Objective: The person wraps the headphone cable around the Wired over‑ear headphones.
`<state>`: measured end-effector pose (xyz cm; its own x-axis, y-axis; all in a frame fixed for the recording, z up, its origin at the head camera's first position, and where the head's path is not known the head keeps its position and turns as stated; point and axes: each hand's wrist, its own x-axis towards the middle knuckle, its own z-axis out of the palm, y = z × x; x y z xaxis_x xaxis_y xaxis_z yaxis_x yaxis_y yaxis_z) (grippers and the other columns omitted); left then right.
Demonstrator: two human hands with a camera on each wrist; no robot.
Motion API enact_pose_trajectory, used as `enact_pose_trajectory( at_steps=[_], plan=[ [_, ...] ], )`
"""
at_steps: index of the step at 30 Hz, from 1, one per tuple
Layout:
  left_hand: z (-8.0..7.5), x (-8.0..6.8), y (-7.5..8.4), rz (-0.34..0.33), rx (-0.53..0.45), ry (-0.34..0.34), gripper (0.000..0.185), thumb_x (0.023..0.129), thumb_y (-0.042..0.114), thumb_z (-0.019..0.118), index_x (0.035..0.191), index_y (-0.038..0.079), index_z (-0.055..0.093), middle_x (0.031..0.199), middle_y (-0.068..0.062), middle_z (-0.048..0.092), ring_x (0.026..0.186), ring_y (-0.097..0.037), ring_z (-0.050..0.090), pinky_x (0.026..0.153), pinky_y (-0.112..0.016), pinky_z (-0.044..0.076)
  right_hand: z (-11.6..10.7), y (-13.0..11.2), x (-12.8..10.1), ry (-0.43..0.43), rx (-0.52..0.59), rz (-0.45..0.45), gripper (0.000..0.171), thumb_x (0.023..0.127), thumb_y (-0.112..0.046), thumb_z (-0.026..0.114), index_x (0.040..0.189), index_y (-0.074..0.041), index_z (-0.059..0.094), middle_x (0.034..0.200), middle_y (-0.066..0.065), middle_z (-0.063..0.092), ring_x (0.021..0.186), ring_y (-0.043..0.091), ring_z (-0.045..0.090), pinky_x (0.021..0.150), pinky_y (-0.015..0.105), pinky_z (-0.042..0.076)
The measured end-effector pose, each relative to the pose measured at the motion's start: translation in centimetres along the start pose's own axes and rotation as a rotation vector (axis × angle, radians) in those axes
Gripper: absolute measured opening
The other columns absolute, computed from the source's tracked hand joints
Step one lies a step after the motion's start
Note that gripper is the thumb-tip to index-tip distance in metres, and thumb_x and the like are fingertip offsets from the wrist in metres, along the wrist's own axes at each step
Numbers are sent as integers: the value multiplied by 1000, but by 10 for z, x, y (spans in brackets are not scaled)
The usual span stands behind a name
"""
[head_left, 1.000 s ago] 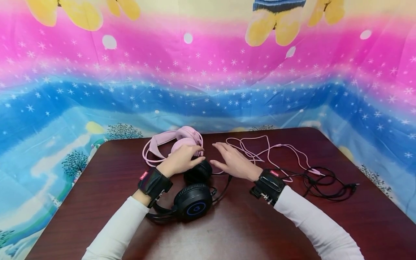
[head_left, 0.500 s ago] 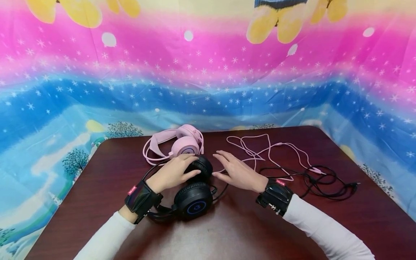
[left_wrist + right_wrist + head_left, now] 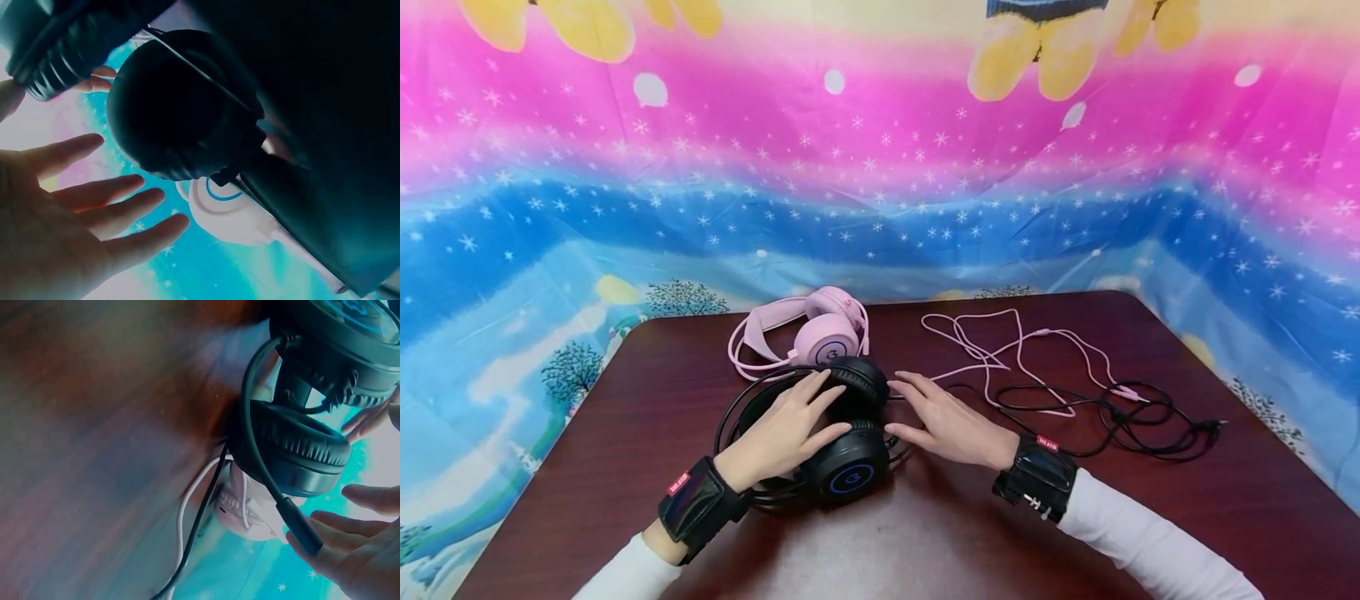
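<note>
Left hand [image 3: 782, 433]: fingers straight and slightly spread, laid flat over the black headset [image 3: 842, 450], reaching across the space between its two ear cups; nothing is curled round or pinched. In the left wrist view the same fingers [image 3: 119, 206] show extended and apart, just beside a dark ear cup.

Right hand [image 3: 943, 417]: fingers straight and loosely fanned, palm down, tips at or just beside the right edge of the black headset's ear cups; whether they actually touch cannot be told. It holds nothing.

Black headset: lies on the dark wood table [image 3: 625, 433], near the middle, one ear cup facing up with a blue ring and a blue emblem, possibly a letter G, not clearly legible. Its microphone boom [image 3: 275, 487] shows in the right wrist view.

Pink headset [image 3: 820, 333]: lies just behind the black one, with a similar ring emblem on its cup.

Pink cable [image 3: 1015, 350] and black cable [image 3: 1120, 425]: loose loops on the table, to the right.

Wrist straps: small red tags [image 3: 679, 483], lettering too small to read.
</note>
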<state>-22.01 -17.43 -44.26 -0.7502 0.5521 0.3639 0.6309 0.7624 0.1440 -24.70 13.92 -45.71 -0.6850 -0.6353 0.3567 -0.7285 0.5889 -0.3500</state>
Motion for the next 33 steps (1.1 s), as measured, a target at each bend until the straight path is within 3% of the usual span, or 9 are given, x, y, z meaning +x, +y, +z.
enact_pose_trajectory(
  at_steps=[5,10,15,19,23,26,28,30,33],
  plan=[
    [-3,-21,3,-46,-74,-31,61,111,52,58,154,10,59,163,-26,52,149,-46,54,115,-65,50,6,0,-5,21,-25,-8,68,108,-59,61,156,-12,53,160,16,52,142,33,60,116,53,54],
    [1,-41,-4,-77,-144,-79,59,112,55,55,150,11,63,151,-18,65,135,-38,68,106,-58,57,1,-15,-11,96,-53,-114,63,110,-56,59,152,-9,57,153,17,57,138,31,62,118,45,53],
    [4,-56,-13,-164,-223,-198,61,111,63,49,145,16,67,140,-3,75,131,-21,72,107,-49,60,2,-25,-15,50,-30,-148,60,111,-49,60,153,-7,54,153,17,57,133,29,64,111,43,57],
    [-4,-63,-17,-207,-235,-218,66,112,65,44,142,12,70,130,-2,79,124,-18,75,107,-48,60,4,-33,-18,-49,20,-97,64,111,-51,59,157,-7,50,156,16,55,137,28,63,110,44,59],
    [-3,-71,-24,-159,-192,-93,55,113,58,50,133,12,73,119,4,78,117,-15,75,101,-48,62,-5,-52,-18,-163,107,-48,73,110,-51,61,161,-2,42,156,19,54,139,32,62,114,51,56],
    [-4,-74,-24,-129,-107,74,45,106,47,70,131,10,71,132,-10,71,126,-32,69,99,-61,59,8,-47,-18,-202,158,-35,86,108,-60,61,168,-8,29,162,18,50,144,33,59,117,53,54],
    [-16,-73,-14,-192,-62,122,57,98,38,82,139,4,64,147,-29,58,135,-50,58,99,-73,53,12,-48,-16,-238,185,1,96,104,-65,63,172,-12,21,167,16,46,149,33,56,120,56,50],
    [-38,-68,0,-330,-87,50,81,94,35,86,153,-4,48,156,-43,42,142,-64,45,103,-82,45,17,-47,-15,-254,176,28,102,101,-69,66,174,-16,16,170,14,43,153,32,52,122,57,49],
    [-64,-63,17,-546,-132,-134,100,98,39,81,163,-12,25,160,-53,27,146,-73,33,108,-87,37,24,-43,-12,-264,171,53,107,97,-71,68,174,-20,14,171,12,43,154,28,51,124,55,48]
  ],
)
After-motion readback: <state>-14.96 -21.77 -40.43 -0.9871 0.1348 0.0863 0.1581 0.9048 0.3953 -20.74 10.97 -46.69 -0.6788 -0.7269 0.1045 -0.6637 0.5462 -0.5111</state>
